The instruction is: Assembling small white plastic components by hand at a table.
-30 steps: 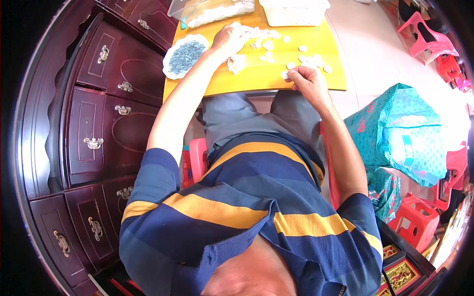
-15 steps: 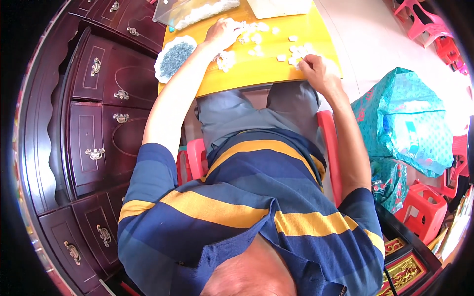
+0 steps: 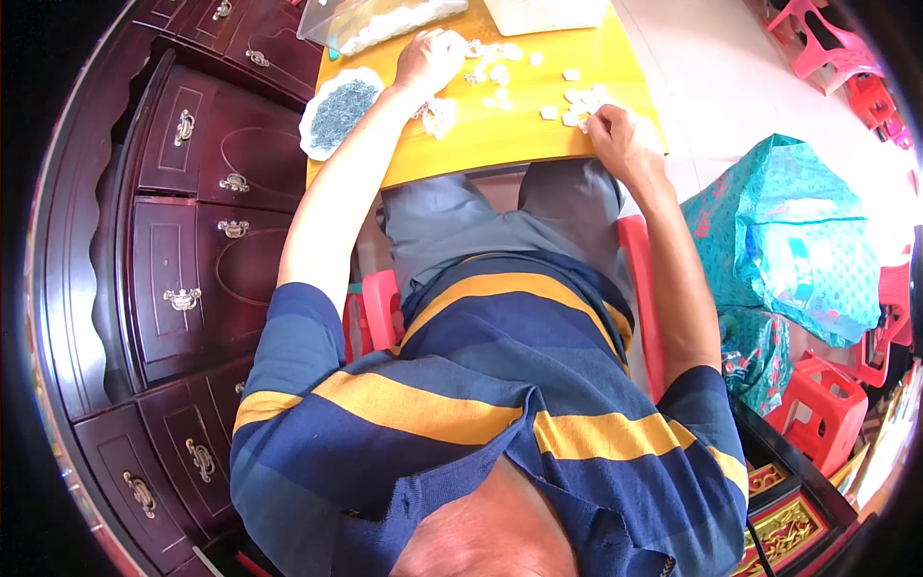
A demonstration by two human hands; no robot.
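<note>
On the yellow table (image 3: 519, 87), my left hand (image 3: 432, 62) is curled closed near the far side, its fingertips mostly hidden. Small whitish pieces (image 3: 495, 72) lie just right of it, and another little heap of them (image 3: 439, 119) sits below it. My right hand (image 3: 626, 140) rests at the table's near right edge, thumb and fingers drawn together. Its fingertips meet a cluster of small white pieces (image 3: 583, 99); whether it pinches one is too small to tell. Left of my left forearm stands a scalloped white dish (image 3: 308, 135) filled with thin dark bluish bits (image 3: 344, 112).
At the table's far edge stand a clear container (image 3: 322, 24) with white contents and a white tray (image 3: 548, 24). Dark wooden drawers (image 3: 255, 197) line my left. A turquoise bag (image 3: 793, 240) and red plastic stools (image 3: 820, 413) are on my right. My legs are under the table.
My left hand has drawn slightly left, away from the white pieces, and its fingers have curled in. My right hand has barely moved.
</note>
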